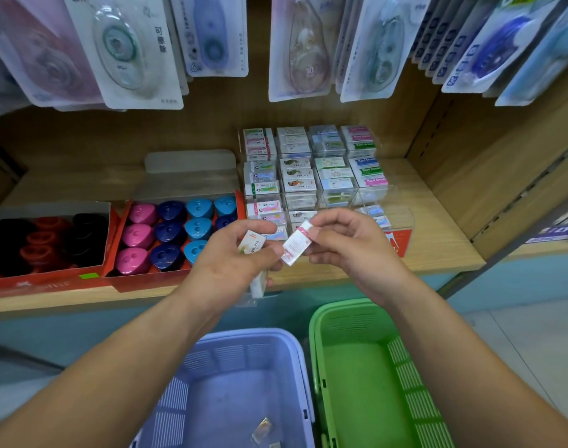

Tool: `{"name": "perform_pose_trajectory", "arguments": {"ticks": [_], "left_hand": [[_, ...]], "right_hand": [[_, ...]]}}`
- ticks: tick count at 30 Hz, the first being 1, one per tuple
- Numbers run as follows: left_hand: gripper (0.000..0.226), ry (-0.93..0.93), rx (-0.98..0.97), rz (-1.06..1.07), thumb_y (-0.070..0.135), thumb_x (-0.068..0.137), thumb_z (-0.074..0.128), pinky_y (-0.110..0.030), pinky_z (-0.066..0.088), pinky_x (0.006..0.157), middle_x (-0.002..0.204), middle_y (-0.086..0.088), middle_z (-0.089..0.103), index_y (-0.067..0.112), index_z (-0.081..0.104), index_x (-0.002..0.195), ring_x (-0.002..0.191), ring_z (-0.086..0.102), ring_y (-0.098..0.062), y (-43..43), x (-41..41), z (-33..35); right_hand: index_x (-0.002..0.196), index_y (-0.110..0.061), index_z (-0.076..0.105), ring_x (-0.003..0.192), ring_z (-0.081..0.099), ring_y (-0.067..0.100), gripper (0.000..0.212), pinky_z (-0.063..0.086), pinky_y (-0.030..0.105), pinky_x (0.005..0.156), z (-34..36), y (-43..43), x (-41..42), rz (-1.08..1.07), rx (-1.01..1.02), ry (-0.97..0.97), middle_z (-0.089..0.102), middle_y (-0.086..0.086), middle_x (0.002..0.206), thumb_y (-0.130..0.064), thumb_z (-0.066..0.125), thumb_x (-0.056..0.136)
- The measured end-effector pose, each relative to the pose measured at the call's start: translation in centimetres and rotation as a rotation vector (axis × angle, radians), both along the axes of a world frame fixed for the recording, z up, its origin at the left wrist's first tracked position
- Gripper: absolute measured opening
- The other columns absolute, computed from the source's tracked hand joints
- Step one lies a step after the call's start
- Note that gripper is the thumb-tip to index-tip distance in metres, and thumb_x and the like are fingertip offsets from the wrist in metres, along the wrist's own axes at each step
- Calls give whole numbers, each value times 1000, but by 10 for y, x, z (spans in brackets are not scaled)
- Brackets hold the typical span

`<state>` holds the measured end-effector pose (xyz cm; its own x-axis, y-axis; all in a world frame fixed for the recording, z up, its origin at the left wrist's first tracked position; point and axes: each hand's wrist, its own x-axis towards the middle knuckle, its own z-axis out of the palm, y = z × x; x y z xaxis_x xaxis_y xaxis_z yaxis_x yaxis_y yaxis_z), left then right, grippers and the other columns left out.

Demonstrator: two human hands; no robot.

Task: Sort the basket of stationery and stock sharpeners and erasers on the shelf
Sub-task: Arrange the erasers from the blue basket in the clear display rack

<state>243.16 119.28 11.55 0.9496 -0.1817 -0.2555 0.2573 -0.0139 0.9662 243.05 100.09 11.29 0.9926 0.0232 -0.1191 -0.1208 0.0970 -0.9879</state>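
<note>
I have both hands up in front of the shelf edge, close together and almost touching at the fingertips. My left hand [234, 257] is curled round a small stack of erasers [252, 245]: the top one, white with a green print, shows between thumb and forefinger, and another white one pokes out below the palm. My right hand [350, 244] pinches a single pink-and-white eraser [297, 242] between thumb and forefingers. It is tilted, its lower end just beside my left fingertips. Straight beyond both grips stands the clear eraser display [402, 218], its compartments filled with rows of wrapped erasers. The front row is partly hidden behind my knuckles. To the far left of my left hand sits a red box [146, 279] of pink, dark blue and light blue sharpeners [169, 231]. Further left again is a second red box [33, 286] with red and black ones. Both boxes and the display rest on the wooden shelf [437, 240]. Below my wrists, nearer to me, two baskets stand side by side: a purple basket [179, 399] under my left forearm and a green basket [405, 367] under my right. A small wrapped item [263, 430] lies on the purple one's floor; I cannot tell what it is. Above the grips hang carded correction tapes [130, 53].
</note>
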Motion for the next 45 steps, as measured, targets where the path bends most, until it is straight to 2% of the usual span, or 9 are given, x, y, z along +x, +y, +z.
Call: {"name": "perform_pose_trajectory", "arguments": {"ticks": [5, 12, 16, 20, 24, 30, 38, 42, 45], "left_hand": [[22, 66, -5, -88, 13, 89, 74, -28, 56, 60, 92, -6, 77, 18, 68, 110, 74, 71, -16, -2, -4, 0], [19, 35, 58, -78, 8, 85, 78, -28, 57, 60, 108, -8, 69, 21, 73, 97, 74, 72, -18, -3, -7, 3], [19, 30, 74, -80, 7, 84, 79, -29, 57, 59, 99, -4, 70, 22, 72, 94, 72, 71, -18, -6, -8, 3], [20, 24, 90, -72, 5, 84, 79, -29, 57, 57, 96, -8, 72, 20, 71, 93, 69, 70, -17, -8, -8, 3], [21, 15, 100, -84, 4, 84, 79, -29, 59, 59, 94, -11, 73, 21, 71, 93, 71, 69, -19, -9, -10, 4], [20, -9, 159, -114, 6, 84, 79, -26, 57, 55, 91, -4, 72, 22, 71, 94, 66, 67, -11, -11, -14, 2], [20, 6, 141, -27, 4, 86, 76, -27, 57, 58, 85, -7, 71, 18, 69, 99, 73, 65, -17, 1, -8, -2], [23, 10, 130, 31, 1, 86, 75, -28, 56, 57, 84, -5, 71, 18, 69, 100, 75, 65, -17, 13, -2, -1], [25, 9, 126, 78, -1, 85, 74, -31, 58, 59, 87, -3, 74, 20, 70, 99, 79, 66, -19, 23, 2, 0]], "right_hand": [[109, -12, 69, 71, 67, 18, 21, 57, 27, 66, -2, -1, -8, 32, 43, -72, 68, 6, 90, 2, 59, 96], [86, -12, 70, 82, 70, 21, 5, 59, 32, 76, 1, -3, -12, 74, 5, -115, 71, 13, 97, -7, 71, 86], [90, -25, 76, 89, 70, 18, 35, 59, 33, 85, 0, -8, -14, 76, -173, -196, 76, 3, 106, 10, 71, 85], [108, -16, 70, 90, 70, 9, 46, 55, 21, 79, -1, -9, -15, 45, -123, -179, 76, -3, 99, 19, 70, 79], [99, -10, 67, 79, 70, 15, 30, 60, 31, 81, -7, -5, -15, -43, 35, -73, 74, 0, 81, 12, 73, 80], [105, -13, 65, 76, 72, 26, 19, 60, 33, 65, -15, -7, -24, 30, 39, 49, 73, 16, 91, -3, 70, 89], [111, -14, 65, 61, 62, 16, 19, 51, 29, 47, -20, -16, -21, -74, -84, 61, 69, 2, 86, -5, 67, 94], [92, -7, 61, 56, 60, 17, 15, 56, 28, 56, -16, -28, -4, -191, -160, 2, 68, 6, 81, -1, 74, 88], [99, -8, 68, 71, 71, 21, 15, 61, 30, 72, -14, -35, 8, -200, -141, 0, 63, 13, 96, 3, 70, 89]]}}
